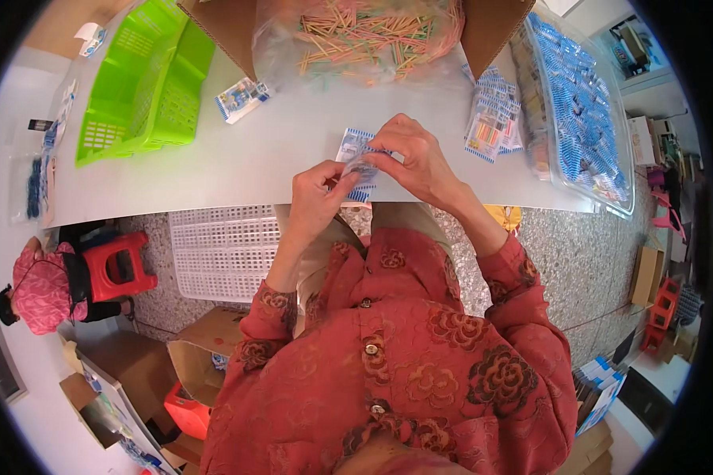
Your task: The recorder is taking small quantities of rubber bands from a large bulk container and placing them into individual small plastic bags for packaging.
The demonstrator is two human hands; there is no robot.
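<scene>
With the fingers of my left hand and my right hand drawn closed to a pinch, I hold a small clear packet between them, just above the tabletop near its front edge. A blue-and-white packet shows behind and under my fingers, though I cannot tell whether the two are joined. Beyond lie many thin pastel sticks in clear plastic, with a green basket to my left and more blue-and-white packets to my right.
</scene>
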